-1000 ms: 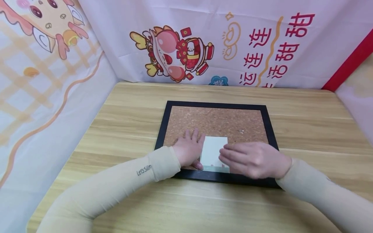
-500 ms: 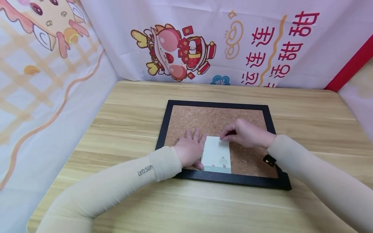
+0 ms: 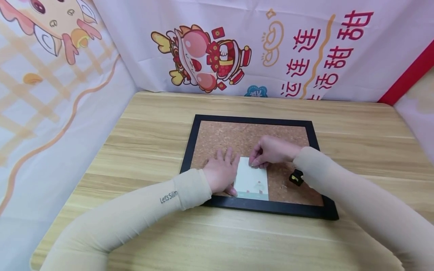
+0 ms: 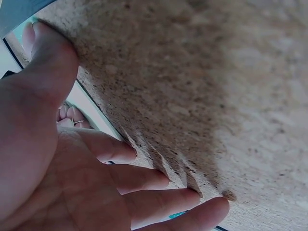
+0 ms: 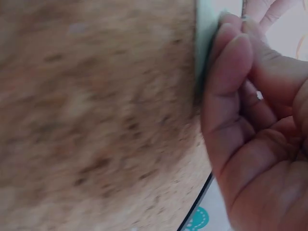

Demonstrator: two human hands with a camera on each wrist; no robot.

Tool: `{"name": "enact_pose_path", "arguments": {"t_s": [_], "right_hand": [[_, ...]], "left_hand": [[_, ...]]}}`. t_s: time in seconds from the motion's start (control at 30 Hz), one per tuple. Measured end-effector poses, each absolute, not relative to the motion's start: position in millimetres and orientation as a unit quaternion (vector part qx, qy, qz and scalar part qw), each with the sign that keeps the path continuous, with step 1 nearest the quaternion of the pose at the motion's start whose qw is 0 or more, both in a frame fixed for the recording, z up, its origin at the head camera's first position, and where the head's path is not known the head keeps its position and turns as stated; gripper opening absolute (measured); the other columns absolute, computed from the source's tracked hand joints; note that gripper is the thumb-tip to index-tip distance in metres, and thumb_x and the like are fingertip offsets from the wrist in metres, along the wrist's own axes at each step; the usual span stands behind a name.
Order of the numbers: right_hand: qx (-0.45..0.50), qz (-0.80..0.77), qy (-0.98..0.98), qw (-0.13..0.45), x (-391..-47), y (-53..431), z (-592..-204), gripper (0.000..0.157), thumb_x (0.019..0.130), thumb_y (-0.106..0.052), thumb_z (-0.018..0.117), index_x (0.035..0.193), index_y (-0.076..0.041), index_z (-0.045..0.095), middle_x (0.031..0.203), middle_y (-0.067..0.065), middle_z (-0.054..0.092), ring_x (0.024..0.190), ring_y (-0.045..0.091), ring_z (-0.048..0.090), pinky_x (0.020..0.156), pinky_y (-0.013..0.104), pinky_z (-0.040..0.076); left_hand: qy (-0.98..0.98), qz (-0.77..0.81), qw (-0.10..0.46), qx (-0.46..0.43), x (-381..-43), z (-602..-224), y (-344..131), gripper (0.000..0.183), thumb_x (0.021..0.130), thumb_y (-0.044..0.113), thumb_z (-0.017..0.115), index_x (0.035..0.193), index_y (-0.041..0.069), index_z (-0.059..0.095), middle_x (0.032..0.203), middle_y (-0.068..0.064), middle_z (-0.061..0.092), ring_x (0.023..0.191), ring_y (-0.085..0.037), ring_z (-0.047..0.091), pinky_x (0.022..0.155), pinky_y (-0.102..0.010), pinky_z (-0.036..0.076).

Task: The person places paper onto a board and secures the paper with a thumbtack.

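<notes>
A white paper card (image 3: 249,177) with a pale green strip along its bottom lies on a cork board (image 3: 220,133). My left hand (image 3: 221,172) rests spread at the card's left edge; in the left wrist view its fingertips (image 4: 211,211) touch the cork. At the card's upper part, my right hand (image 3: 272,150) pinches a small pin (image 4: 78,121) between thumb and fingertips. The pin shows as a thin pale line in the left wrist view. In the right wrist view the curled fingers (image 5: 231,62) stand close over the card's edge (image 5: 204,48), mostly hiding the pin.
A black frame (image 3: 257,204) borders the board, which lies on a wood-grain table (image 3: 210,241). Printed white cloth (image 3: 135,49) hangs behind and at the left. A small black device (image 3: 296,177) sits under the right wrist.
My right hand has left the card's lower right side, where its fingers lay extended, and gone up to the card's top, then a little left, now pinching. My left hand has stayed put.
</notes>
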State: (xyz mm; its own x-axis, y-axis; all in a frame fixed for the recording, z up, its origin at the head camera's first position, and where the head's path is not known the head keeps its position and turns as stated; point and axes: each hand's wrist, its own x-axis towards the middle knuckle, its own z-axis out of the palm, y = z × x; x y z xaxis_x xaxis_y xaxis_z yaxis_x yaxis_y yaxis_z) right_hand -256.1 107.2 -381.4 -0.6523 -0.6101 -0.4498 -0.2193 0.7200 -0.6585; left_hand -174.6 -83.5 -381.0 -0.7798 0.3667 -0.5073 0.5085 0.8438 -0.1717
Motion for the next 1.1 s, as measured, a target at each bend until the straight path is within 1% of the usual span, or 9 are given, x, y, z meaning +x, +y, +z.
{"name": "enact_pose_path", "arguments": {"t_s": [0.27,0.53,0.73,0.87,1.1], "right_hand": [[-0.218,-0.244,0.873,0.362,-259.4,92.9,-376.1,0.006,0.091,-0.013,0.072,0.090,-0.014,0.078,0.083,0.002,0.071,0.071,0.020,0.063,0.069,0.031,0.054],[-0.198,-0.218,0.874,0.386,-263.6,85.0,-374.2,0.006,0.091,-0.012,0.072,0.086,-0.012,0.076,0.082,0.004,0.072,0.072,0.019,0.063,0.069,0.031,0.054],[-0.191,-0.190,0.877,0.397,-265.3,78.4,-370.6,0.008,0.092,-0.013,0.072,0.084,-0.013,0.076,0.083,0.004,0.071,0.071,0.018,0.062,0.066,0.030,0.055],[-0.189,-0.178,0.880,0.398,-263.5,76.6,-368.2,0.008,0.092,-0.013,0.071,0.085,-0.013,0.075,0.083,0.004,0.070,0.071,0.018,0.063,0.065,0.030,0.054],[-0.164,-0.192,0.879,0.404,-262.0,74.4,-366.5,0.005,0.092,-0.013,0.071,0.088,-0.010,0.073,0.086,0.006,0.070,0.071,0.019,0.065,0.066,0.030,0.056]], "left_hand": [[0.933,-0.147,0.235,0.228,-174.1,-380.0,-83.6,0.115,0.077,0.070,0.064,0.159,0.008,0.014,0.162,-0.023,0.011,0.144,-0.048,0.020,0.099,-0.055,0.044],[0.933,-0.145,0.237,0.228,-174.6,-380.0,-82.7,0.113,0.078,0.069,0.065,0.159,0.008,0.014,0.162,-0.023,0.011,0.144,-0.048,0.019,0.101,-0.055,0.043],[0.931,-0.149,0.244,0.225,-175.4,-380.4,-81.6,0.114,0.078,0.069,0.064,0.159,0.008,0.013,0.162,-0.023,0.010,0.145,-0.048,0.017,0.101,-0.052,0.043],[0.931,-0.151,0.245,0.226,-175.4,-379.8,-81.3,0.114,0.078,0.070,0.064,0.159,0.008,0.013,0.162,-0.022,0.010,0.145,-0.048,0.017,0.100,-0.052,0.044],[0.931,-0.150,0.245,0.225,-174.8,-378.0,-80.7,0.115,0.078,0.070,0.064,0.159,0.008,0.012,0.163,-0.022,0.009,0.145,-0.048,0.016,0.101,-0.054,0.042]]}}
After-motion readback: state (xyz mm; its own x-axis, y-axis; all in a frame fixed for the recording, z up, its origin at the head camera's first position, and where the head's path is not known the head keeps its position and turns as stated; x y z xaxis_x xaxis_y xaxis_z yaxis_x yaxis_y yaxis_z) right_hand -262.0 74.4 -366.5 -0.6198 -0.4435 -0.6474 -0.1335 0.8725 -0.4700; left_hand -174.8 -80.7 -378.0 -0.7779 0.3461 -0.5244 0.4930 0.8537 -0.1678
